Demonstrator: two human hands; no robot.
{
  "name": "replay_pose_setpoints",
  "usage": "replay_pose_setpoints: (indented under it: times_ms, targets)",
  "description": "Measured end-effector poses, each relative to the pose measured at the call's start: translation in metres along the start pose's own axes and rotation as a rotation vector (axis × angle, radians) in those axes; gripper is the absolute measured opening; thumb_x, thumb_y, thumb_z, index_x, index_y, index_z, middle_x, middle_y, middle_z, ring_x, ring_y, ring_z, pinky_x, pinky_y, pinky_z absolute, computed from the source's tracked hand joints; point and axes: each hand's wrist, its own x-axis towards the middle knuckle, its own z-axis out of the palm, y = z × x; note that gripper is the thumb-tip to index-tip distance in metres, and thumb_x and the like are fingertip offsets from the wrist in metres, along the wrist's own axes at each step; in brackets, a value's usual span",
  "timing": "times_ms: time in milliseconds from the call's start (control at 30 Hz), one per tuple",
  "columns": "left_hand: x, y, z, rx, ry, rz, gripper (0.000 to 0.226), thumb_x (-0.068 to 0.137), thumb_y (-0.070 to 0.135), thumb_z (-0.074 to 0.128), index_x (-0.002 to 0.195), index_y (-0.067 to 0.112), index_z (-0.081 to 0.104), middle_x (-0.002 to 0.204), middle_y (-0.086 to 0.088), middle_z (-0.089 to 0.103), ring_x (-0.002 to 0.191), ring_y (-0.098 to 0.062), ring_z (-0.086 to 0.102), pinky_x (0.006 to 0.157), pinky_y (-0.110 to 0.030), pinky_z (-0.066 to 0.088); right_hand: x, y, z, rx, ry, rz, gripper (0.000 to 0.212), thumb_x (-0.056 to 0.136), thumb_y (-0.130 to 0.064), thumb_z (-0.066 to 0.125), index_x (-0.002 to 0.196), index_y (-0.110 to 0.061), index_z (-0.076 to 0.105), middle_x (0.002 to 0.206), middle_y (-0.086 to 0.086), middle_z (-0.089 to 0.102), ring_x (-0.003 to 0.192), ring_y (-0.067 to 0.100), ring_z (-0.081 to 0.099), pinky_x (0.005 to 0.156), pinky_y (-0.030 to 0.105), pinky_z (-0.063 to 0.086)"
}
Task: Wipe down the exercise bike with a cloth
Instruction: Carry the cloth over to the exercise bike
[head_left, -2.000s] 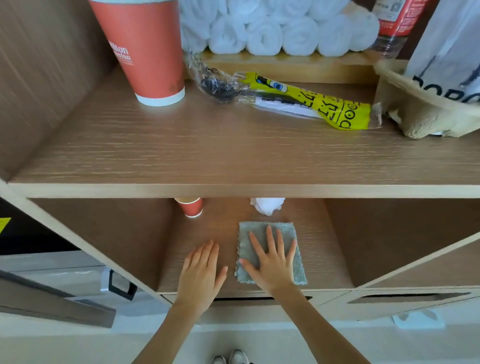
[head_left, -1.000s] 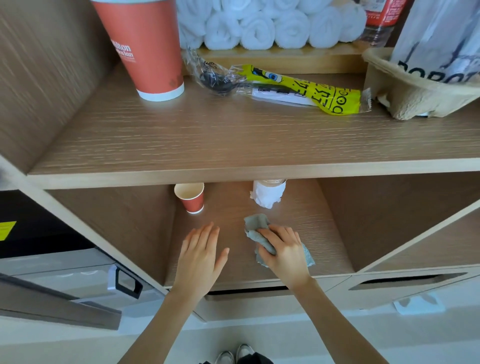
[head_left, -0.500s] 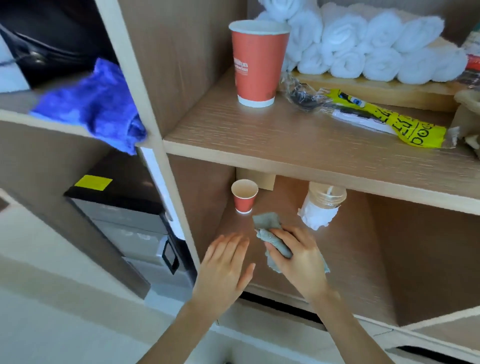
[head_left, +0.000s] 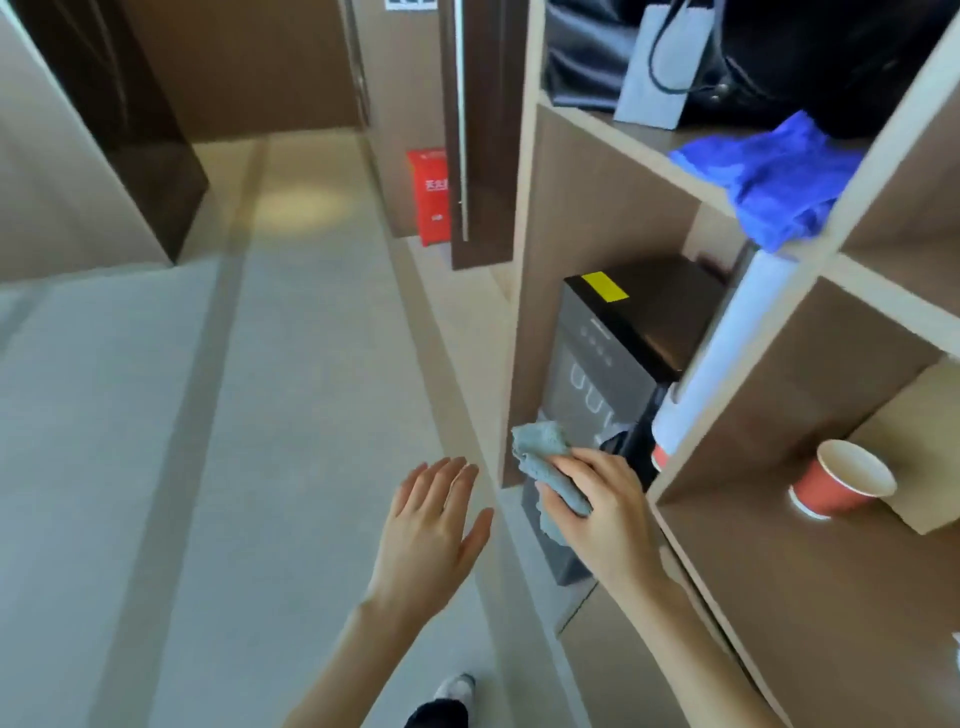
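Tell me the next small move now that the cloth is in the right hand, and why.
Probably carry the grey cloth away from the shelf unit and look for the bike. The right hand has the cloth bunched in its grip in front of the black appliance, the left hand is open and empty, and no exercise bike is in view, only open floor to the left.

No text can be read here. The red box by the door carries white characters, too blurred to make out. The yellow label on the black appliance looks blank.
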Motion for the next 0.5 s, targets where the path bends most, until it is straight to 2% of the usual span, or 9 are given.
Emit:
replay_pose_setpoints:
  times_ms: [100, 267, 500]
  targets:
    - [-0.035, -0.041, -0.031, 0.098, 0.059, -0.194, 0.043, 0.092, 0.035, 0.046, 0.113, 0.002, 0.065, 0.116, -0.012, 0.065, 0.108, -0.030, 0.061, 0.098, -0.044, 0.046, 0.018, -0.045, 0.045, 0.107, -0.077, -0.134, 0.022, 0.080, -0.022, 0.072, 0.100, -0.014, 0.072, 0.100, -0.002, 0.067, 0.084, 0.022, 0.062, 0.072, 0.036, 0.052]
    - [-0.100, -0.104, -0.080, 0.220, 0.142, -0.493, 0.044, 0.092, 0.037, 0.045, 0.111, 0.002, 0.065, 0.114, -0.011, 0.066, 0.106, -0.030, 0.062, 0.095, -0.044, 0.048, 0.038, -0.138, 0.126, 0.292, -0.200, -0.324, 0.021, 0.075, -0.019, 0.073, 0.095, -0.011, 0.073, 0.097, 0.003, 0.069, 0.082, 0.029, 0.064, 0.074, 0.039, 0.051]
    - [-0.190, -0.204, -0.137, 0.363, 0.253, -0.769, 0.044, 0.093, 0.037, 0.042, 0.111, 0.003, 0.064, 0.115, -0.010, 0.065, 0.107, -0.029, 0.061, 0.098, -0.045, 0.045, 0.041, -0.282, 0.234, 0.479, -0.356, -0.511, 0.025, 0.078, -0.030, 0.064, 0.093, -0.013, 0.074, 0.097, 0.004, 0.069, 0.081, 0.028, 0.064, 0.074, 0.038, 0.049]
